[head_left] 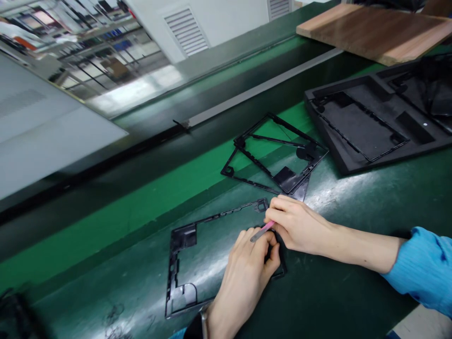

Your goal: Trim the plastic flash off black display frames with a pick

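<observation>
A thin black rectangular plastic frame [174, 268] lies on the green tabletop in front of me. My left hand [245, 268] is closed on its right side, with thumb and forefinger pinched at the edge. In my right hand [300, 223] is a slim tool [260, 233] with a pink part and a flat grey end that points left over my left hand. The right fingers are at the frame's upper right corner. What the tool's other end touches is hidden by my fingers.
Two overlapping black frames [263, 162] lie just beyond my right hand. A black foam tray [348, 162] holding more frames sits at the right, below a wooden board [374, 33]. Dark thin scraps [115, 320] lie at the lower left. A grey panel [52, 127] stands at the left.
</observation>
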### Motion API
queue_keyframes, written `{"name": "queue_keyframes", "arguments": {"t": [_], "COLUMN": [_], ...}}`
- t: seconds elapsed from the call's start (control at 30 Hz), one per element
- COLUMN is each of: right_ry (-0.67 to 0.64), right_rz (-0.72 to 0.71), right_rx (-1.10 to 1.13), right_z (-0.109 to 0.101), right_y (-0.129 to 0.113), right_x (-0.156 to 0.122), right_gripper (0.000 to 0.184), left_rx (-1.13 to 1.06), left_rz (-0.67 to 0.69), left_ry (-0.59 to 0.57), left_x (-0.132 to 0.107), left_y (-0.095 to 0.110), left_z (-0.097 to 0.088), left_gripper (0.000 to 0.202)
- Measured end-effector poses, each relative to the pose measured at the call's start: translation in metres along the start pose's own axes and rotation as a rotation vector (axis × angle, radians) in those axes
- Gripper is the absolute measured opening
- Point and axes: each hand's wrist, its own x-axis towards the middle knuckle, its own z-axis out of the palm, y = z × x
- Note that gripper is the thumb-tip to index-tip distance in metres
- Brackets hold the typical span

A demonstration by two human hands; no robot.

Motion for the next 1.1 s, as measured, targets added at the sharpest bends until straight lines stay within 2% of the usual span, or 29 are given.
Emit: {"name": "queue_keyframes", "arguments": {"t": [0.2,0.47,0.57,0.67,0.83,0.93,1.1], "right_ry": [0.002,0.030,0.114,0.253,0.356,0.321,0.156], "right_rz": [-0.003,-0.018,-0.007,0.021,0.042,0.071,0.173], "right_rx": [-0.004,0.021,0.138,0.304,0.531,0.560,0.654], "right_z": [-0.001,-0.001,-0.004,-0.013,-0.029,-0.035,-0.035], "right_y": [0.000,0.000,-0.001,-0.004,-0.014,-0.020,-0.024], "right_x": [0.000,0.000,0.000,-0.001,-0.015,-0.026,-0.033], "right_gripper": [0.022,0.023,0.016,0.012,0.037,0.039,0.043], "left_rx": [-0.114,-0.228,-0.205,-0.215,-0.235,-0.211,-0.216], "left_rz": [-0.067,-0.220,-0.283,-0.285,-0.215,-0.185,-0.149], "left_ry": [-0.059,-0.037,0.027,0.048,-0.017,-0.045,-0.099], "left_x": [-0.002,-0.003,-0.004,-0.006,-0.004,-0.003,-0.005], "left_y": [-0.003,-0.013,-0.014,-0.010,-0.006,-0.009,-0.013], "left_z": [-0.011,-0.017,-0.021,-0.024,-0.029,-0.033,-0.042], "left_gripper": [0.017,0.008,0.005,0.006,0.016,0.018,0.022]}}
